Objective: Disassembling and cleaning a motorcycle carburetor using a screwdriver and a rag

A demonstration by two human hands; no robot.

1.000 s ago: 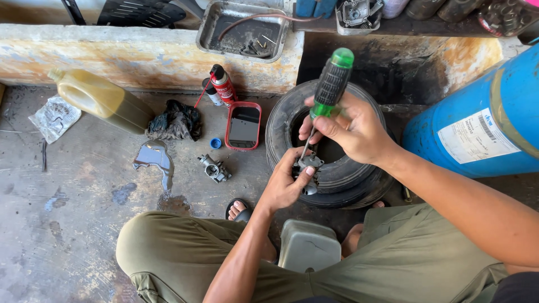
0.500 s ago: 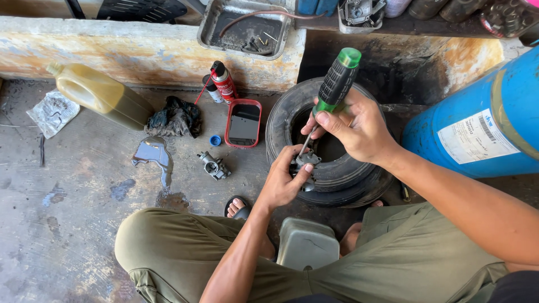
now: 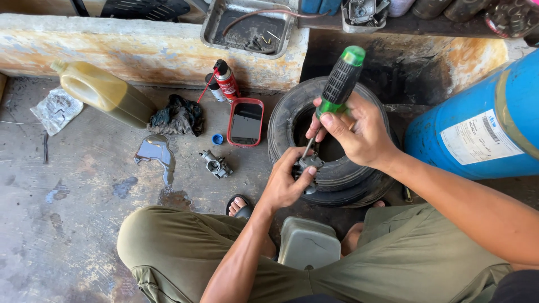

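Screwdriver (image 3: 340, 82) on small metal part (image 3: 307, 164) (both hands gripping)

Blue cylinder (image 3: 483, 123) cut off at right edge.

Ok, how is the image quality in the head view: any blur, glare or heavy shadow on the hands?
Head view: even daylight, hands sharp; the right hand on the green-handled screwdriver and the left hand holding the small metal part show no motion blur. The tyre hollow is dark. Mild sheen on the wet patch; frame edges bend slightly.
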